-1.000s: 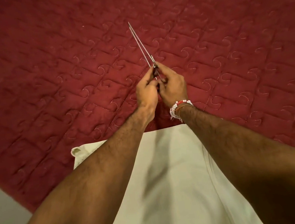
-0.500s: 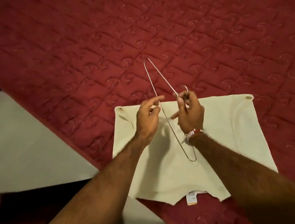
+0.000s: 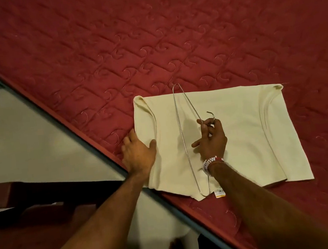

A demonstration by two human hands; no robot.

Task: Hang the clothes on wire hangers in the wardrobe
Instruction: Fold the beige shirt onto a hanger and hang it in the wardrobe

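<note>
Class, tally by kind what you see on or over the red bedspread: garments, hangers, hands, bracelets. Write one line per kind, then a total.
Garments: 1, the cream garment
Hangers: 1, the wire hanger
Hands: 2, the left hand and the right hand
Bracelets: 1, the bead bracelet
Total: 5

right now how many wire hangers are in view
1: the wire hanger is gripped near its hook by the right hand, over the cream garment on the red bedspread. More may lie out of frame.
</note>
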